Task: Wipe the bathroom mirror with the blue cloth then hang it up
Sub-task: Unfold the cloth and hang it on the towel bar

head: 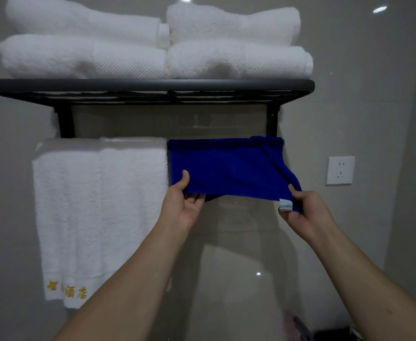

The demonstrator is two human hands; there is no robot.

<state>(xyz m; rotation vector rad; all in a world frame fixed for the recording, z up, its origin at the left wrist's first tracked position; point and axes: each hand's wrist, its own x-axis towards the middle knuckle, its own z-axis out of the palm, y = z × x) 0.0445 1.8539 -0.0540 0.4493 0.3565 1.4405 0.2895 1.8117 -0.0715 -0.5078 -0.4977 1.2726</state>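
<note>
Head view looks up at a black wall rack (pixel 150 86) with both arms raised to it. The blue cloth (pixel 229 166) is draped over the rack's lower rail, its top fold lying along the rail directly above the fingers and its free lower edge in the hands. The left hand (pixel 182 205) pinches the lower left corner, thumb on the front face and the other fingers (pixel 197 196) tucked behind the hem. The right hand (pixel 303 212) is clamped on the lower right corner, just beside the cloth's white label (pixel 285 205), with its fingers curled round the bunched fabric.

Just left of the left fingers, a white hanging towel (pixel 98 212) with yellow embroidery shares the same rail, touching or nearly touching the cloth's edge. Well above both hands, folded white towels (pixel 152 43) are stacked on the rack's top shelf. A wall socket (pixel 340 170) sits out to the right of the right fingers.

No mirror shows, so the wiping cannot be checked; with the cloth already over the rail, the task looks to be at its hanging step. What seems left is to even out the slanted right side and release both corners.
</note>
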